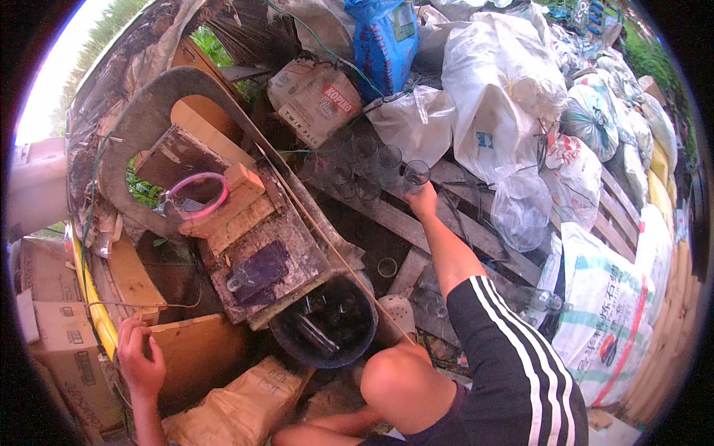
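Note:
My right hand [422,199] reaches far out and is closed around a clear drinking glass [416,172]. Just left of it, several similar clear glasses [364,167] stand close together on the dark slatted wood. At the lower left my left hand [141,362] is raised, its fingers loosely curled and nothing visible in them. Between my hands lies a black tub [323,320] with dark, shiny contents that I cannot make out clearly. Beside the tub, a worn wooden board [256,223] bears a wooden block [234,204], a pink-rimmed round item [204,197] and a dark purple cloth [256,269].
White sacks [502,82] and tied plastic bags [591,115] pile up at the far right. A blue sack [384,48] and a paper sack [312,100] stand at the back. Cardboard boxes [59,327] line the left. A brown paper bag [238,405] lies near my legs.

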Demonstrator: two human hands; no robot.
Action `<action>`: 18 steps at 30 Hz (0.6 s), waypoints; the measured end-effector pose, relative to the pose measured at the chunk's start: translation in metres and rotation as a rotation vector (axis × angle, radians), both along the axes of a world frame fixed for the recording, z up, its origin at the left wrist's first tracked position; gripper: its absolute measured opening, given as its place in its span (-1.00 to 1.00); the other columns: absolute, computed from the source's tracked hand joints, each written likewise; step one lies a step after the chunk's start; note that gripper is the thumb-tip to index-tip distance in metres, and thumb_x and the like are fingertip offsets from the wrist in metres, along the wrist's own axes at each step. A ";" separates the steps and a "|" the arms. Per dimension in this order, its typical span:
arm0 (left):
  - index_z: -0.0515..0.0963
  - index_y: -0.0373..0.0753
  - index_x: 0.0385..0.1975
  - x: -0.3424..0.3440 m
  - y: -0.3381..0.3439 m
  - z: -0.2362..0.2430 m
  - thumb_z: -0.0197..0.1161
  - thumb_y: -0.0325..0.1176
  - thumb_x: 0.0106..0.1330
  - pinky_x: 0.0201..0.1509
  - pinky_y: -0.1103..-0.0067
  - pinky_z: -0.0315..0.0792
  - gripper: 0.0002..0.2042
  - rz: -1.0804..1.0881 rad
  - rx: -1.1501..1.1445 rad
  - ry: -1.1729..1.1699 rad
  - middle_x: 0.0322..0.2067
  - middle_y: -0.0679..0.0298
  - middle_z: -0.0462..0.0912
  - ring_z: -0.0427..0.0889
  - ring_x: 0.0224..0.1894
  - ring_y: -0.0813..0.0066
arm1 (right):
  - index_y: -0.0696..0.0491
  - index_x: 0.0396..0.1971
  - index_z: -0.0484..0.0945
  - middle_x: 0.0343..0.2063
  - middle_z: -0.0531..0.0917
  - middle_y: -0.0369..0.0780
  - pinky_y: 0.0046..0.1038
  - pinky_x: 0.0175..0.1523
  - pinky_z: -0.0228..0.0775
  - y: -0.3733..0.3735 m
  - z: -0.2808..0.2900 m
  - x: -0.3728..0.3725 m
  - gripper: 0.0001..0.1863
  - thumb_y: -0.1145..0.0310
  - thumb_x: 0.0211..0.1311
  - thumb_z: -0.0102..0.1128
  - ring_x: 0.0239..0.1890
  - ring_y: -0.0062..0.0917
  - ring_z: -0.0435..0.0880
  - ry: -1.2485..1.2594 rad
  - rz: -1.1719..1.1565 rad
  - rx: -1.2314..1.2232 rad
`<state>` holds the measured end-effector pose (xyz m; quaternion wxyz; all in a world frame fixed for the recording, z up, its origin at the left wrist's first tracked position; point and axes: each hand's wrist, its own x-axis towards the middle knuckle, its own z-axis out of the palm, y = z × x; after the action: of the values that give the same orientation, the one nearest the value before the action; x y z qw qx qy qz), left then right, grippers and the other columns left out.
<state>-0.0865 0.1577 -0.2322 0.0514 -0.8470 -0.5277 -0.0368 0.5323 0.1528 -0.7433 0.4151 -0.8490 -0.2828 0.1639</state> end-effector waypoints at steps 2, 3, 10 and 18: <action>0.52 -0.40 -0.30 0.001 0.000 0.001 0.21 -0.62 0.17 0.58 -0.06 0.24 -0.88 -0.012 -0.003 0.012 -0.14 -0.08 0.58 0.58 0.18 -0.22 | 0.04 0.15 0.56 0.02 0.73 0.01 -0.09 0.22 0.55 0.003 -0.009 0.001 -0.38 0.32 0.03 0.56 0.14 0.02 0.69 0.004 0.013 -0.005; 0.52 -0.40 -0.30 0.001 0.000 0.001 0.21 -0.62 0.17 0.58 -0.05 0.24 -0.88 -0.002 -0.013 0.013 -0.14 -0.07 0.58 0.58 0.18 -0.22 | 0.05 0.14 0.56 0.01 0.73 0.02 -0.09 0.22 0.54 0.003 -0.012 0.002 -0.39 0.32 0.04 0.55 0.14 0.02 0.69 -0.007 0.025 0.009; 0.52 -0.39 -0.29 0.000 -0.001 0.001 0.22 -0.61 0.17 0.58 -0.03 0.24 -0.87 -0.012 0.000 0.020 -0.12 -0.07 0.59 0.58 0.18 -0.21 | 0.11 0.23 0.49 0.14 0.68 0.06 -0.10 0.27 0.53 0.006 -0.008 0.012 -0.28 0.30 0.05 0.59 0.24 0.01 0.65 0.074 0.142 -0.046; 0.52 -0.39 -0.29 0.000 0.000 0.002 0.22 -0.61 0.18 0.57 -0.04 0.25 -0.88 -0.029 -0.017 -0.004 -0.12 -0.10 0.58 0.58 0.14 -0.22 | 0.13 0.40 0.34 0.17 0.69 0.16 -0.15 0.34 0.51 -0.068 0.061 0.053 -0.17 0.09 0.26 0.54 0.25 0.02 0.68 0.013 0.390 -0.332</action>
<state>-0.0863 0.1581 -0.2303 0.0425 -0.8549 -0.5159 -0.0348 0.5855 0.0844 -0.6827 0.2324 -0.8339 -0.4076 0.2906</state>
